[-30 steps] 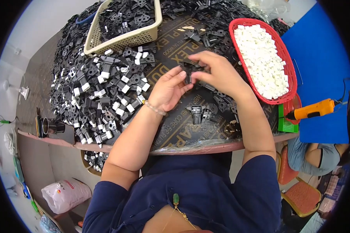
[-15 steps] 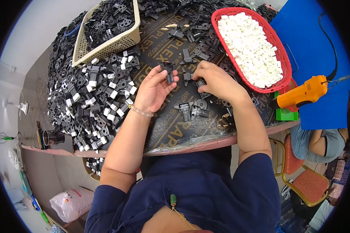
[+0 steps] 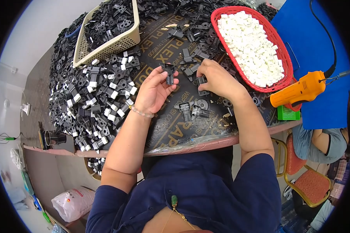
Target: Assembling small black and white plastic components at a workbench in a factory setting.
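Note:
Between the thumb and fingers of my left hand (image 3: 157, 86) stands a black plastic bracket (image 3: 169, 73) with a wide flat top and a narrow stem. To the right, my right hand (image 3: 218, 79) is bent down over the table, its thumb and fingers closed on another black plastic part (image 3: 202, 86), partly hidden by the fingers. Just beside those fingertips lies a loose black part (image 3: 190, 70). Nearer to me, a pair of black parts (image 3: 186, 110) rests on the dark printed board (image 3: 163, 128).
At the left spreads a heap of black parts with white caps (image 3: 91, 105). Behind it stands a beige basket (image 3: 105, 50) of black parts. A red basket (image 3: 256, 87) holds white pieces, and an orange power tool (image 3: 299, 90) hangs at the right beside a green box (image 3: 287, 113).
My right hand has shifted slightly right, and the black part under its fingers has turned more upright. A loose part beside it has tilted. My left hand stays almost still.

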`<action>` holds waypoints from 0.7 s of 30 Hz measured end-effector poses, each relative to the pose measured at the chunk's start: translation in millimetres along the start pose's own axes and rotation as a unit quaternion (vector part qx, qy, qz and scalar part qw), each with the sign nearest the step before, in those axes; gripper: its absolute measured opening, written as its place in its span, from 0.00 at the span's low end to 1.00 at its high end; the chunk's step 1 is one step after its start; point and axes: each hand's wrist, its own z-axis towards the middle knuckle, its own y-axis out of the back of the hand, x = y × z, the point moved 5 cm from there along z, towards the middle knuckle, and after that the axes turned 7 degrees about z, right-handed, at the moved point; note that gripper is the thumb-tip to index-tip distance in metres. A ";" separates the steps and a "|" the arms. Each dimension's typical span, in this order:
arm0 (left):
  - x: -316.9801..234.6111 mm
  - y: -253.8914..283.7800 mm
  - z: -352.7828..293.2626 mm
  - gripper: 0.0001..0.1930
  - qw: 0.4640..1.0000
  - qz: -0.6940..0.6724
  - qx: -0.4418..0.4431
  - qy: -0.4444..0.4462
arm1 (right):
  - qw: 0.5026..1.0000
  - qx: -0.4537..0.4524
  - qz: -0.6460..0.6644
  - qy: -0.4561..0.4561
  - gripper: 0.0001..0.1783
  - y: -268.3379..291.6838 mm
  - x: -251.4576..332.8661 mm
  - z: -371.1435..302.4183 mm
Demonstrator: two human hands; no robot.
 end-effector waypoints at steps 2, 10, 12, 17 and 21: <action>0.2 -1.2 -1.3 0.10 1.000 -0.004 0.009 0.003 | 0.992 -0.051 0.116 0.009 0.16 10.7 7.4 3.7; -3.6 -16.8 -6.7 0.19 0.999 -0.018 0.027 -0.038 | 0.954 -0.167 0.181 0.171 0.14 5.0 52.4 1.5; -6.0 -14.5 -6.6 0.18 0.998 -0.011 0.033 -0.046 | 0.954 -0.156 0.190 0.172 0.15 6.2 54.3 -0.9; -4.5 -19.5 -8.3 0.16 0.998 -0.018 0.031 -0.046 | 0.942 -0.203 0.218 0.154 0.25 14.5 50.7 0.2; -2.1 -20.6 -7.1 0.14 0.998 -0.010 0.052 -0.041 | 0.941 -0.212 0.175 0.196 0.35 10.6 55.8 1.3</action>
